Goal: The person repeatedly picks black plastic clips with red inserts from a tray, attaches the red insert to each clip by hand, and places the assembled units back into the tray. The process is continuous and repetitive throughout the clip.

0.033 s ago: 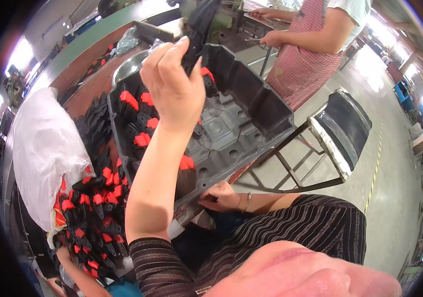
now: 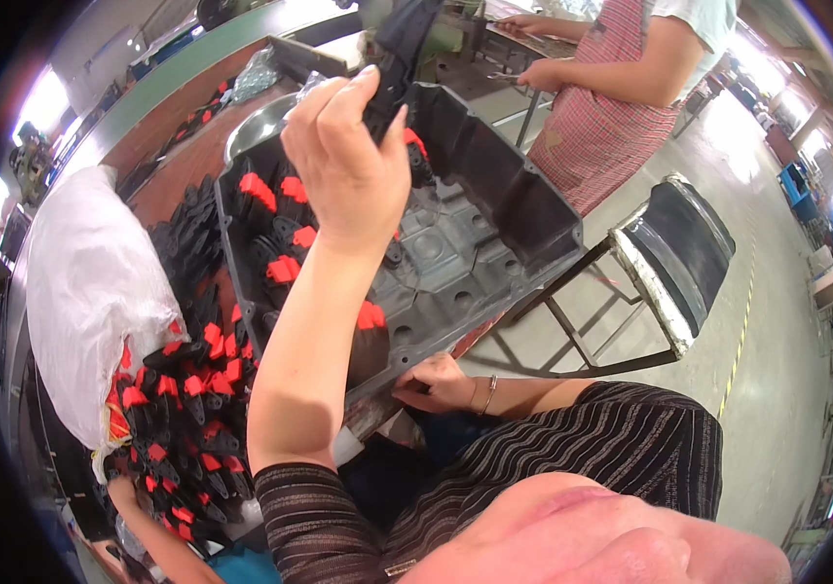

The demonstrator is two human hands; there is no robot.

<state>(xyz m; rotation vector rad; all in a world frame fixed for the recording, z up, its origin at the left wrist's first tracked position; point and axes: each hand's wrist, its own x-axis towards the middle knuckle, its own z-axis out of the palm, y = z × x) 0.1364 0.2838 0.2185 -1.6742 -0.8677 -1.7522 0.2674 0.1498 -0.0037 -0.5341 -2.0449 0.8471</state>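
Looking around the big black bin [image 2: 533,209], we see tall sides and a lot of bare bottom on its right half. On its left, a heap of black and red parts [image 2: 207,380] lies close to the rim, so there is little room that way. A fat white sack [image 2: 95,302] lies just left of the heap. To the right, a stool [image 2: 679,258] with a black seat stands near the bin, and past it the pale floor [image 2: 777,321] goes on a long way. Beyond the far side, we see a person in a red checked apron [image 2: 601,117].

The black piece [image 2: 404,49] is up over the far rim. It looks long and dark, but we cannot make out its whole shape. Down in the bin, small red bits [image 2: 283,269] on other black parts show mostly along the left side.

Our left hand [image 2: 348,161] is closed on the black piece, with the thumb on the right. Our right hand [image 2: 436,383] has bent fingers by the near edge of the bin, and we cannot tell if it grips anything. Another person's hand [image 2: 122,492] is at the heap's low end.
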